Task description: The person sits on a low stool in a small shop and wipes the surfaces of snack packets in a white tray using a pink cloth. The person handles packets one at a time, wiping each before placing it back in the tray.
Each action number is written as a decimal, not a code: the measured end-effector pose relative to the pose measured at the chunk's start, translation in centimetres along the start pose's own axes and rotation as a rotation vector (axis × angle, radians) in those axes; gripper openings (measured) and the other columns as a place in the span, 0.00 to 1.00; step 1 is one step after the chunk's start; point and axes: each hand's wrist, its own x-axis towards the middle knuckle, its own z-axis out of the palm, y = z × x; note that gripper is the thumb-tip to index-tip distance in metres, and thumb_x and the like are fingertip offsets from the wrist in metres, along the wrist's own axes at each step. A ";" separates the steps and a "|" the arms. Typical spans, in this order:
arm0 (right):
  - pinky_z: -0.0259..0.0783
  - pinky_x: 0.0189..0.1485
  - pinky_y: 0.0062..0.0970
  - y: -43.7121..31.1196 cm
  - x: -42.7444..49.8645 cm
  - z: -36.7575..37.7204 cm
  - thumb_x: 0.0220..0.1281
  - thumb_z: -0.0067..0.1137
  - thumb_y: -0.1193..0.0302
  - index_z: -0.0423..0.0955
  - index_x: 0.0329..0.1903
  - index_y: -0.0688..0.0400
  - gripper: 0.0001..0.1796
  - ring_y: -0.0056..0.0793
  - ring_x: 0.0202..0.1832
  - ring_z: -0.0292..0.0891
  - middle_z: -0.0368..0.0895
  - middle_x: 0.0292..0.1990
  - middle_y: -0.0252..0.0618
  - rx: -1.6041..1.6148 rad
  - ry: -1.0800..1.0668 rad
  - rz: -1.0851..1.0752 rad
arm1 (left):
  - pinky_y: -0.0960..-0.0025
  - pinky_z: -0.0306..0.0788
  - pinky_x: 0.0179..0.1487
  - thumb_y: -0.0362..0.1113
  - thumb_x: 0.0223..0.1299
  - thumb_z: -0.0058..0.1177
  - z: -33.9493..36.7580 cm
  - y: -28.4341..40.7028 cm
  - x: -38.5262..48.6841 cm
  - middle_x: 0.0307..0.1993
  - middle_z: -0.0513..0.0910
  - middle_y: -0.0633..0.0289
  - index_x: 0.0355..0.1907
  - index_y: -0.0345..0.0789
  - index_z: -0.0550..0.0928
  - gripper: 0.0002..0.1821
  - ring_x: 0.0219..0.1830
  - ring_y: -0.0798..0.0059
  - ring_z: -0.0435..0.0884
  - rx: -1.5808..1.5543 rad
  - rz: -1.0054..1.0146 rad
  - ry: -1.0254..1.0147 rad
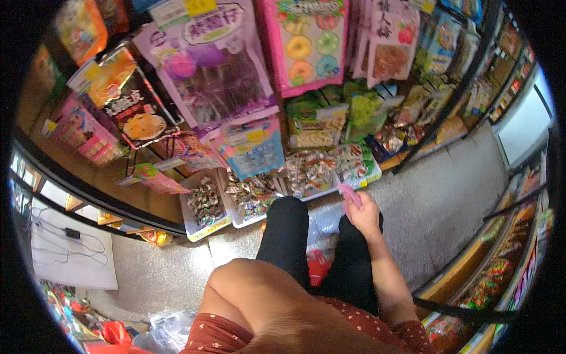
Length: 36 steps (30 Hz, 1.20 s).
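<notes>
My right hand (pixel 365 211) grips a thin pink cloth (pixel 349 193) above my right knee. The cloth sticks out past the thumb side, and part of it is hidden in the fist. My left arm (pixel 243 274) is bent, with the forearm rising close under the camera; the left hand is out of view. Just beyond my knees stand white plastic bins of wrapped sweets (pixel 205 203), and the right hand is nearest to the bin of white and green packets (pixel 353 163). Above the bins hang a blue pouch (pixel 252 146) and a large purple snack bag (pixel 216 66).
A pink candy bag (pixel 305 48) and several other snack packs hang on the rack. A shelf of packaged goods (pixel 482 283) runs along the right. Cables lie across a white panel (pixel 73 248) at left. Behind me are a clear plastic bag (pixel 170 329) and a red bag (pixel 116 332).
</notes>
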 end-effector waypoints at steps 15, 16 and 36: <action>0.73 0.42 0.43 0.9 -0.1 0.4 0.51 0.63 0.65 0.79 0.35 0.56 0.11 0.50 0.38 0.79 0.81 0.33 0.48 -0.066 0.014 0.043 | 0.66 0.64 0.29 0.31 0.55 0.55 0.0 0.8 1.9 0.23 0.73 0.61 0.22 0.34 0.69 0.10 0.22 0.70 0.69 0.326 -0.031 -0.096; 0.73 0.42 0.42 1.2 -0.2 0.3 0.50 0.64 0.65 0.78 0.35 0.57 0.11 0.51 0.39 0.78 0.81 0.34 0.48 0.006 0.008 -0.003 | 0.66 0.64 0.29 0.31 0.55 0.55 -0.3 1.5 2.1 0.23 0.73 0.61 0.22 0.34 0.69 0.10 0.22 0.70 0.69 0.431 -0.027 -0.109; 0.74 0.46 0.24 -3.2 0.0 -8.7 0.51 0.51 0.82 0.79 0.40 0.65 0.13 0.24 0.40 0.79 0.84 0.37 0.39 0.648 -0.429 0.024 | 0.68 0.66 0.31 0.32 0.55 0.53 -2.6 5.3 6.9 0.27 0.73 0.61 0.26 0.33 0.71 0.08 0.24 0.72 0.70 1.214 -0.010 -0.473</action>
